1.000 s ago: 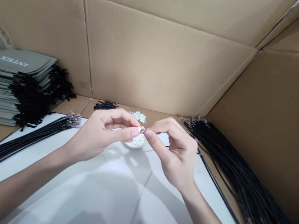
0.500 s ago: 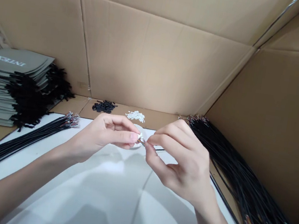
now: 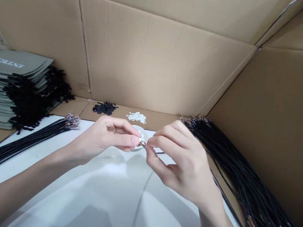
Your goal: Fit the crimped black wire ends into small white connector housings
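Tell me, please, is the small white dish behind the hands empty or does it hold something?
It holds something: small white pieces show in the white dish above the left hand. The hands cover most of it, so how full cannot be told.

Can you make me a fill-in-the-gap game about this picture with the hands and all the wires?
1. The wall behind the hands is made of ____.
2. The left hand and right hand meet over a small white ____.
3. The little black pile lies to the ____ of the white pile.
4. The grey stack bears the word ____.

Missing words: cardboard; dish; left; INTEX
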The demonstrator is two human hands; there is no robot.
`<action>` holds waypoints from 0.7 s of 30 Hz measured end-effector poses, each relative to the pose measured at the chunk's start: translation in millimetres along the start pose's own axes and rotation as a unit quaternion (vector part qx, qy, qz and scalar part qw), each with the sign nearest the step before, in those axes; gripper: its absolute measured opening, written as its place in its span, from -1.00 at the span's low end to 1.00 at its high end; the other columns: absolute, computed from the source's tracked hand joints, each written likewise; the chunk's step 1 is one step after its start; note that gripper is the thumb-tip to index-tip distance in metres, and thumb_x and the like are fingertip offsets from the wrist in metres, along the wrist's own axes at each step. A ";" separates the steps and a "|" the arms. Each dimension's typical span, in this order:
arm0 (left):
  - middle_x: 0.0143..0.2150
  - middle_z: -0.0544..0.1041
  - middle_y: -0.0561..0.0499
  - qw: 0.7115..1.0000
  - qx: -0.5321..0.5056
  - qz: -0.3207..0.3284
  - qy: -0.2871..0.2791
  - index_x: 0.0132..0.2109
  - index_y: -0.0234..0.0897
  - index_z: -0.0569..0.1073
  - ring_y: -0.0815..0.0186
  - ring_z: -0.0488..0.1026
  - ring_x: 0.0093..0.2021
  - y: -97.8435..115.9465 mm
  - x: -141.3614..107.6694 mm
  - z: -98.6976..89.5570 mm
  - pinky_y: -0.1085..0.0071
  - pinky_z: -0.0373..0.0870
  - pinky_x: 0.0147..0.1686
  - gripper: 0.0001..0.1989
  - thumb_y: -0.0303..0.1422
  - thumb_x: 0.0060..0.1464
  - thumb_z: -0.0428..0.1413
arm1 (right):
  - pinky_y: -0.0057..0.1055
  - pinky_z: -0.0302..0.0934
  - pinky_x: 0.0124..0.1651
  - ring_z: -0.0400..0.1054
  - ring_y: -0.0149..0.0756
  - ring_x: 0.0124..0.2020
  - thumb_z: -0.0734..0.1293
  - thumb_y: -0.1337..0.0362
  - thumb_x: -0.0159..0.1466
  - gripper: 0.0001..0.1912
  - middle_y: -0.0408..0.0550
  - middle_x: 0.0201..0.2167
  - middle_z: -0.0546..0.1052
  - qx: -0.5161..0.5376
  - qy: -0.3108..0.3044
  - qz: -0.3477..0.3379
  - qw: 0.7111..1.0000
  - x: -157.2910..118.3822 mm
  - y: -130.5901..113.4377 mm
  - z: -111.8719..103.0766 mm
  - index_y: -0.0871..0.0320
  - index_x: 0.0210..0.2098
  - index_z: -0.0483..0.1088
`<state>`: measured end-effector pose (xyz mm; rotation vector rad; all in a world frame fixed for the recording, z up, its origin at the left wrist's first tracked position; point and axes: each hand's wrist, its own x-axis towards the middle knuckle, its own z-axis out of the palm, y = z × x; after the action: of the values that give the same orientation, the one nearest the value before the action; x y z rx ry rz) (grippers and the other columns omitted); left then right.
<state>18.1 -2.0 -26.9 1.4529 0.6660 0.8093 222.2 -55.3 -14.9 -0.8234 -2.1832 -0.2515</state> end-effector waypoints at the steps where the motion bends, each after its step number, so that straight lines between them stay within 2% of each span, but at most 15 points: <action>1: -0.39 0.58 0.10 1.000 0.000 -0.003 -0.001 -0.34 -0.22 0.64 0.50 0.46 -0.37 -0.4 -0.2 0.1 0.68 0.44 -0.35 -0.95 -0.36 0.06 0.34 | -0.35 0.09 -0.32 0.05 -0.35 -0.41 0.31 0.53 0.28 -0.82 -0.06 -0.50 0.40 0.001 -0.003 0.000 1.000 0.0 0.1 -0.8 0.27 -0.45 0.40; 7: -0.36 0.58 0.10 1.000 -0.003 -0.020 -0.015 -0.32 -0.20 0.65 0.50 0.46 -0.35 -1.7 -0.8 0.5 0.67 0.44 -0.33 -0.92 -0.31 0.07 0.34 | -0.36 0.10 -0.31 0.08 -0.35 -0.40 0.31 0.53 0.27 -0.84 -0.06 -0.49 0.40 0.008 -0.016 0.004 1.000 -0.1 0.9 -3.0 0.27 -0.44 0.40; 14: -0.40 0.57 0.11 1.000 -0.009 -0.014 -0.006 -0.33 -0.20 0.65 0.52 0.43 -0.38 -1.3 -0.9 -0.8 0.69 0.42 -0.34 -0.94 -0.34 0.06 0.35 | -0.36 0.11 -0.31 0.09 -0.35 -0.41 0.31 0.52 0.29 -0.83 -0.06 -0.48 0.43 0.004 -0.004 0.007 1.000 -0.8 0.3 -2.0 0.25 -0.43 0.41; 21: -0.39 0.55 0.12 0.995 -0.074 -0.059 -0.038 -0.30 -0.18 0.65 0.53 0.42 -0.38 -4.8 -0.3 -2.5 0.71 0.42 -0.33 -0.95 -0.34 0.07 0.34 | -0.35 0.14 -0.31 0.16 -0.34 -0.41 0.32 0.53 0.28 -0.84 -0.05 -0.47 0.46 0.008 0.009 0.001 1.000 1.2 -1.6 -4.3 0.24 -0.41 0.40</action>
<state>16.3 -0.6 -31.8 1.2911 0.6152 0.6940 223.1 -57.8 -10.9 -0.8112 -2.1645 -0.2403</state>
